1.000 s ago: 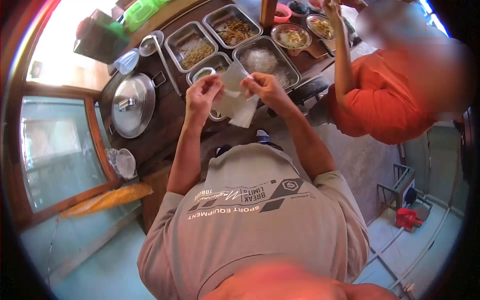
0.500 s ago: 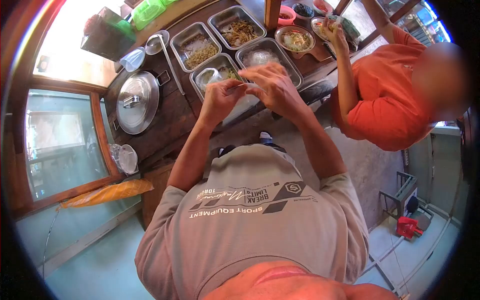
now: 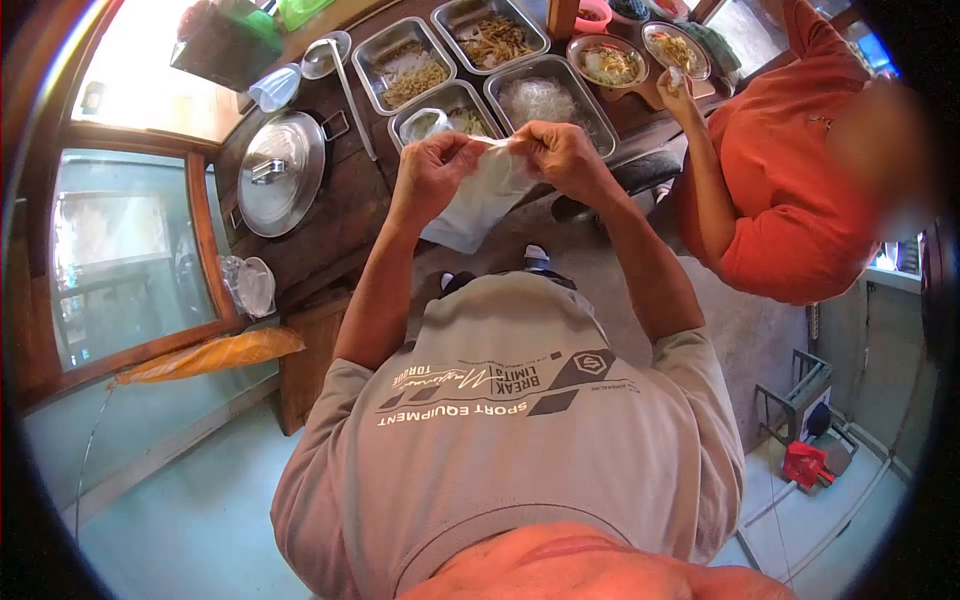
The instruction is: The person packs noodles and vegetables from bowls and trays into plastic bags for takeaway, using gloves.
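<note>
You had a thin clear plastic bag (image 3: 478, 195) pinched at its top edge between both hands; your left hand (image 3: 432, 172) gripped one side of the mouth with thumb and fingers closed on the film, and your right hand (image 3: 562, 158) was closed on the other side, just across from it; the rest of the bag hung slack below the grip, towards your chest, over the near edge of the wooden counter (image 3: 330, 215). It looked empty, though the film was too pale against the counter to be certain; judged from how it draped, it would be very light, limp and slippery, apt to cling shut and to tear if pulled hard; the rim, where you already held it, seemed the best place to take hold, one layer in each hand. Just beyond your knuckles sat a steel tray (image 3: 452, 112) of food, and past it a tray of white noodles (image 3: 545, 100); away to the left of the grip lay a pot lid (image 3: 280, 172). To the right another person's hand (image 3: 675, 85) worked near a bowl (image 3: 607, 62).
</note>
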Tool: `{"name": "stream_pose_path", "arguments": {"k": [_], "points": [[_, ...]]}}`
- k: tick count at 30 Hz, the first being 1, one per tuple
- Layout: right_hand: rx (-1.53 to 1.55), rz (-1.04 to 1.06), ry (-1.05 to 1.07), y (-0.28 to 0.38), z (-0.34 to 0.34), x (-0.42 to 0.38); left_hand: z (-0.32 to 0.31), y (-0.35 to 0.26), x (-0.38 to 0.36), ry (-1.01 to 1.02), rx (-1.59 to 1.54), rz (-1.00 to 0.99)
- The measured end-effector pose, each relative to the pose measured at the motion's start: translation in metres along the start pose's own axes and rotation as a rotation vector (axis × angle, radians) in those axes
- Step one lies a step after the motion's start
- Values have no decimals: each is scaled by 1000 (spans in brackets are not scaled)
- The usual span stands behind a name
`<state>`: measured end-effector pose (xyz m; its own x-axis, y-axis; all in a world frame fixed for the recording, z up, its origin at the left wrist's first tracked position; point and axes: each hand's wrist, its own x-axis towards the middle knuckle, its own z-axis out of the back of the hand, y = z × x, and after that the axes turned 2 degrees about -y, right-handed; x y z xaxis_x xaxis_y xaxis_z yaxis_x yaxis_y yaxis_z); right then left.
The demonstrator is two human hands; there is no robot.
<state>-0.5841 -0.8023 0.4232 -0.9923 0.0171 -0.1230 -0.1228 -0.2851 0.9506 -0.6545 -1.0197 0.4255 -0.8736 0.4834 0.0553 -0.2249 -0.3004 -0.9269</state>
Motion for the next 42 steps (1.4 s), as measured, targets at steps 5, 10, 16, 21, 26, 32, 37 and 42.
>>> {"name": "stream_pose_path", "arguments": {"k": [5,10,16,21,26,32,37,42], "points": [[55,0,96,-7,-3,1,5,-6,-4,-7,-13,9],[327,151,33,-10,-18,3,11,-1,-11,-11,14,35],[-3,-7,170,-3,-13,17,22,-5,-18,-6,64,48],[292,169,77,-22,-42,24,30,10,-22,-25,-30,72],[216,49,208,-11,-34,36,33,4,-31,-114,-203,132],[723,17,458,-22,-82,27,59,18,-16,-635,-647,126],[861,-270,494,-49,-136,24,95,38,-17,-906,-782,144],[1147,-213,395,-53,-144,35,122,50,-35,-1029,-790,148]]}}
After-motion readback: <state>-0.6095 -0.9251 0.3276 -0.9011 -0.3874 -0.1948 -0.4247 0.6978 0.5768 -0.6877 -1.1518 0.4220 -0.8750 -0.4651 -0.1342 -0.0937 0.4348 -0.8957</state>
